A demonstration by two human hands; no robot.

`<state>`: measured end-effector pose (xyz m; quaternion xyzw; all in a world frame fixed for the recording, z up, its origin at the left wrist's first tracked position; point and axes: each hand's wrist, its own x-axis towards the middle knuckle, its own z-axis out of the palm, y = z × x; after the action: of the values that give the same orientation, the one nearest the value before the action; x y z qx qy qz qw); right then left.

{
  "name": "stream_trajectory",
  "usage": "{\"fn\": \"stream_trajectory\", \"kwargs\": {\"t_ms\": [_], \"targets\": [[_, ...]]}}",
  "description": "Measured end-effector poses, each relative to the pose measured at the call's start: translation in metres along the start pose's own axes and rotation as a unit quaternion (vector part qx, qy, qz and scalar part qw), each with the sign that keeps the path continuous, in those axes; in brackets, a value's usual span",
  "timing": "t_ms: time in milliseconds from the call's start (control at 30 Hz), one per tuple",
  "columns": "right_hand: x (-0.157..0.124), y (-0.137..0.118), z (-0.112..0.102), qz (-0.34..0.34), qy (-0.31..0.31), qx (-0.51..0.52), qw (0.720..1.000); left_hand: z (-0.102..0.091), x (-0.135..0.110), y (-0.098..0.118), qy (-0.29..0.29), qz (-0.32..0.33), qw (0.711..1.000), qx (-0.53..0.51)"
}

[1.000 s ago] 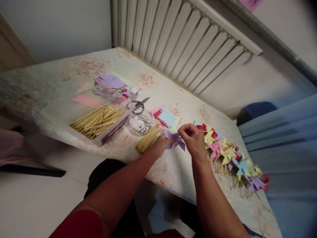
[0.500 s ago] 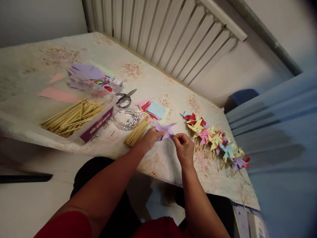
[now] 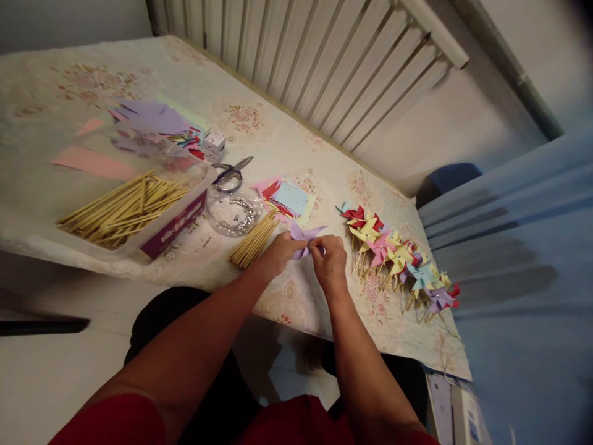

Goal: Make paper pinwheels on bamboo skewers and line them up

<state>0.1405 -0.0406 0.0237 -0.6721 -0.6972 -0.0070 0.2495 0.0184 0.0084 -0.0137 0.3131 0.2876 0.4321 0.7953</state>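
A purple paper pinwheel point(image 3: 302, 233) is held over the front part of the table, its blades partly folded in. My left hand point(image 3: 280, 254) is closed on its left side, thumb pressed near the middle. On the right side, my right hand point(image 3: 330, 259) pinches the paper close to its centre; the fingers hide what lies between the tips. Just left of my left hand lies a bundle of thin wooden sticks point(image 3: 254, 240). Behind the pinwheel is a stack of coloured paper squares point(image 3: 291, 196).
Finished pinwheels point(image 3: 380, 248) on sticks lie in a row at right. At left are a plastic box point(image 3: 192, 207) of sticks, scissors point(image 3: 230, 174), a round clear container point(image 3: 231, 216) of small shiny pieces, and paper scraps point(image 3: 152, 117). A radiator point(image 3: 296, 68) stands behind the table.
My right hand has moved left, from the pinwheel's right blade tip to near its centre, bringing paper inward. My left hand keeps its hold. The view has shifted slightly.
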Motion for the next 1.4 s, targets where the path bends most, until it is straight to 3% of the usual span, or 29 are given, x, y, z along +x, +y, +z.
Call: {"fn": "stream_trajectory", "kwargs": {"t_ms": [200, 467, 667, 933, 1400], "targets": [[0.003, 0.0, 0.0, 0.029, -0.01, 0.017, 0.999, -0.003, 0.003, -0.004, -0.019, 0.01, 1.0, 0.02], [0.0, 0.005, 0.006, 0.068, 0.044, 0.098, 0.992, -0.006, 0.005, -0.008, -0.018, -0.004, 0.999, 0.03], [-0.003, 0.01, 0.009, 0.065, 0.049, 0.122, 0.989, -0.004, 0.004, -0.008, -0.014, -0.004, 0.999, 0.039], [-0.002, 0.009, 0.008, 0.135, 0.036, 0.154, 0.978, -0.005, 0.006, -0.009, -0.015, -0.001, 0.999, 0.051], [-0.004, 0.005, 0.009, 0.161, 0.031, 0.115, 0.98, -0.001, 0.004, -0.005, 0.03, 0.0, 0.996, 0.079]]}}
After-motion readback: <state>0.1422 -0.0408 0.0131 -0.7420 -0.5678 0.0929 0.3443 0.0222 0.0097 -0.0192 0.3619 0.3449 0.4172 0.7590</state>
